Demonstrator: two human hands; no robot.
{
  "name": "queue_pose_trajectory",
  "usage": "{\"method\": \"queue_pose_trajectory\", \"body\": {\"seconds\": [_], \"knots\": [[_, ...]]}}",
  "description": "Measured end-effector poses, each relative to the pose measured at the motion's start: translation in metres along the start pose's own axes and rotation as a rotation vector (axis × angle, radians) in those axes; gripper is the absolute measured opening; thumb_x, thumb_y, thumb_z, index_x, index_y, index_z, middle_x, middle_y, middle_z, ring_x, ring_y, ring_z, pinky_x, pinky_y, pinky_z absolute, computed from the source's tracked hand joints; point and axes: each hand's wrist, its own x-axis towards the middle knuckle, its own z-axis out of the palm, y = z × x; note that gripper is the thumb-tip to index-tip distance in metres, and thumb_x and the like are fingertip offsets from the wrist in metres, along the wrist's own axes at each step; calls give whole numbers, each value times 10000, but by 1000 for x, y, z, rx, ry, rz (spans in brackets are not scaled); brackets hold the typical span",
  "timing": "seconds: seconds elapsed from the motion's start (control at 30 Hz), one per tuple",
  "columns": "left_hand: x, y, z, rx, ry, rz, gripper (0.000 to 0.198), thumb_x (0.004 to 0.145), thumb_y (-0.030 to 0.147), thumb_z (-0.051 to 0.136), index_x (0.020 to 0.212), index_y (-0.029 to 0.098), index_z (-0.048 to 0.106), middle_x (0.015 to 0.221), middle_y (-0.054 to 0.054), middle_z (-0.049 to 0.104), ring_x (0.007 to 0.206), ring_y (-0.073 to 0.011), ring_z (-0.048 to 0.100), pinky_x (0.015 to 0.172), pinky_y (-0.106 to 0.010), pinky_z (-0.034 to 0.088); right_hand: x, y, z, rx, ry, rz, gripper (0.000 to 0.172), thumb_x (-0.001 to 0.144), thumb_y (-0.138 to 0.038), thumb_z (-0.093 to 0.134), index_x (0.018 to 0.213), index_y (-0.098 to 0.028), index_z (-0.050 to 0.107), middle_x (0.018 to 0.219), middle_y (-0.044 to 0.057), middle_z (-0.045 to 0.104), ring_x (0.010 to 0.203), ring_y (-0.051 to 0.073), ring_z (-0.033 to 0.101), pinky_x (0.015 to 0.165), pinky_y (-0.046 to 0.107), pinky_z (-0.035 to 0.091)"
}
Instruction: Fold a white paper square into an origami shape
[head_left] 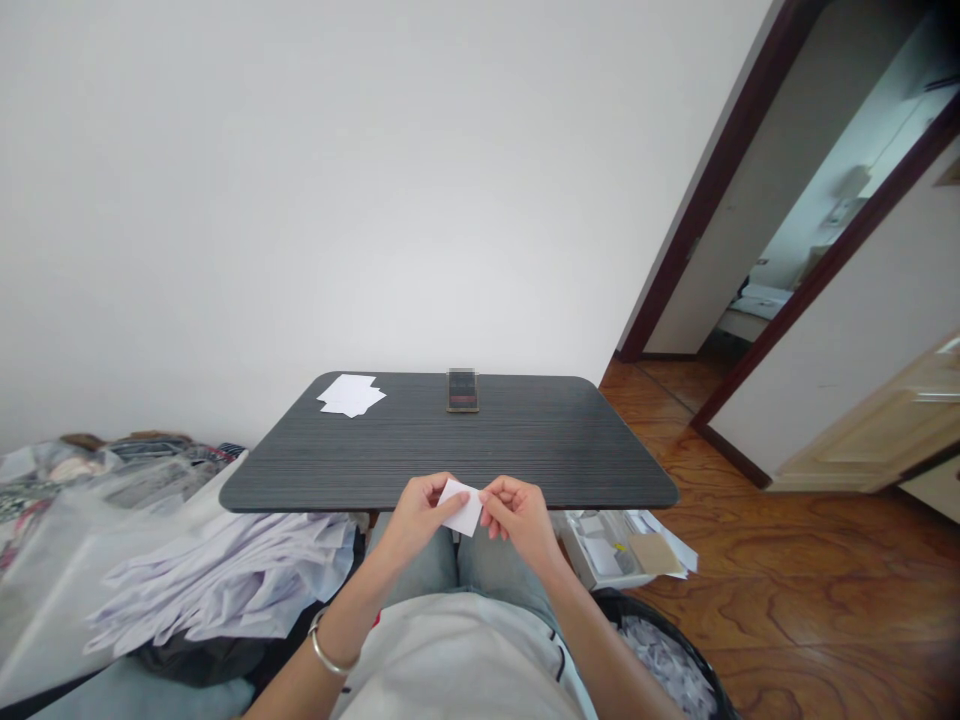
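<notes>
A small white paper slip (463,508) is held between both my hands just in front of the near edge of the dark table (525,450). My left hand (420,515) pinches its left side with thumb and fingers closed. My right hand (517,515) pinches its right edge the same way. A silver bangle (330,652) circles my left wrist. On the far left of the table lies a small loose stack of white paper sheets (350,394). A small dark box-like holder (463,390) stands upright at the far middle edge.
A heap of crumpled white paper (225,585) lies on the left below the table. A box with papers and cards (626,550) sits on the floor at the right, and a dark bin of paper scraps (667,665) is nearer. An open doorway (810,250) is at the right.
</notes>
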Motion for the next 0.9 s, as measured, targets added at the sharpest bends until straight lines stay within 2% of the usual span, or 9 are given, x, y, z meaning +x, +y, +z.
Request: {"method": "queue_pose_trajectory", "body": {"seconds": [0.43, 0.7, 0.9], "knots": [[-1, 3, 1, 51, 22, -3, 251, 675, 345, 621, 609, 115, 542, 513, 30, 487, 473, -70, 398, 464, -189, 297, -2, 2, 2, -27, -34, -45, 219, 747, -333, 543, 615, -160, 513, 480, -26, 562, 338, 59, 446, 332, 164, 283], [1, -1, -7, -17, 31, -16, 283, 644, 347, 653, 565, 127, 494, 536, 26, 501, 500, -77, 424, 482, -190, 303, -1, 1, -4, -56, -14, -51, 220, 754, -328, 536, 612, -162, 510, 494, -19, 569, 356, 66, 461, 337, 164, 273], [1, 2, -15, 39, 51, -9, 242, 660, 338, 639, 595, 119, 560, 514, 28, 500, 471, -67, 395, 462, -186, 280, 0, -2, -11, -68, 12, -86, 225, 765, -331, 526, 618, -162, 510, 487, -20, 556, 364, 67, 464, 343, 163, 278]]}}
